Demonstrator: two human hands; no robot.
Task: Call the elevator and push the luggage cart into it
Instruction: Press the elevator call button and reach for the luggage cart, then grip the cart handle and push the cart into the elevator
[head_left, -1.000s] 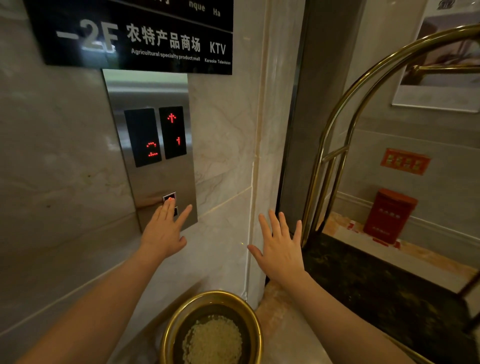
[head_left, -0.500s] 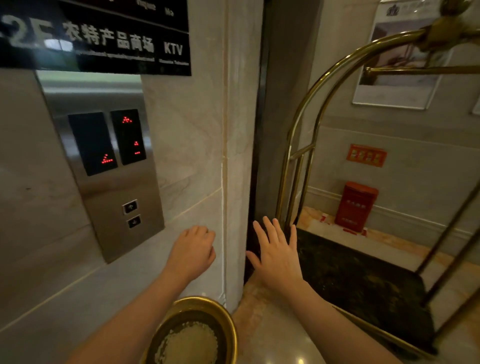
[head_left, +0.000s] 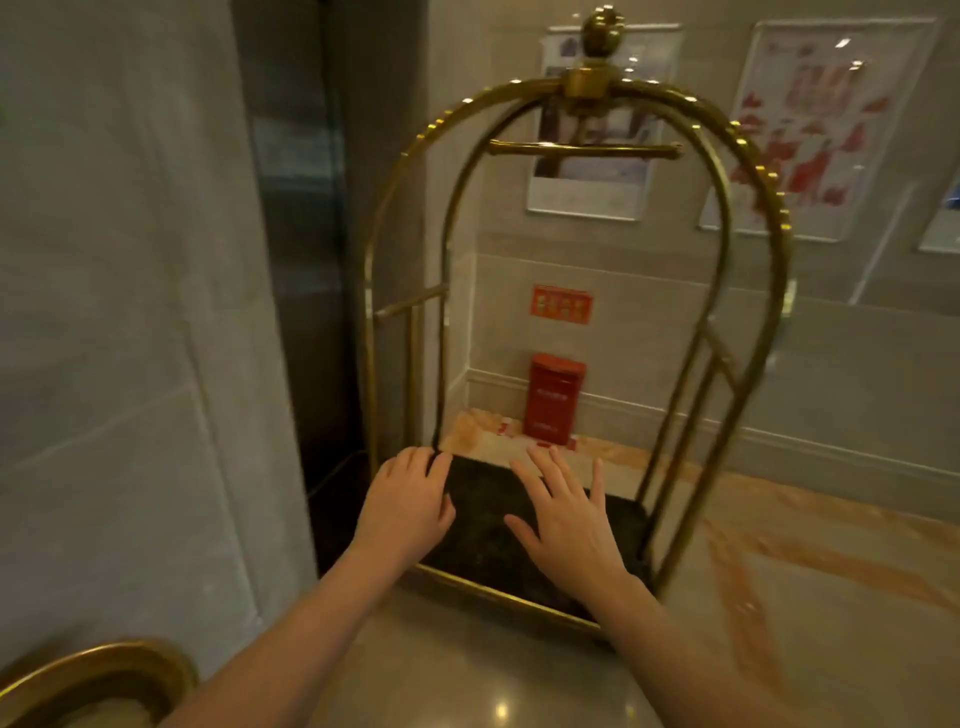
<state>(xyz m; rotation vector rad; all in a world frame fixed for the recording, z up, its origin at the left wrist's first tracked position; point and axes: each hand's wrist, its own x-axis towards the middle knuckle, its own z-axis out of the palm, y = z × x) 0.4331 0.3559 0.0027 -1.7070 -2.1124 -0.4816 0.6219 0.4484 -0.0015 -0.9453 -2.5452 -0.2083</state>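
Head view: a person's 2 bare arms are reaching forward from the bottom of the frame toward a brass luggage cart that is standing at centre frame on a polished stone floor. The left hand is hovering at lower centre with its fingers loosely curled and close together, gripping nothing, over the near left corner of the cart's dark carpeted deck. The right hand is sitting just beside it, to the right, palm down with its fingers spread apart and empty above the deck; whether either hand is touching the cart cannot be told. A dark elevator doorway is showing in the upper left of the frame, between a pale marble wall and the cart. Beyond the cart, at centre, a red box is standing on the floor against the far wall, beneath a small red sign. Framed posters are hanging at upper right. A brass-rimmed bin is peeking in at the lower left corner.
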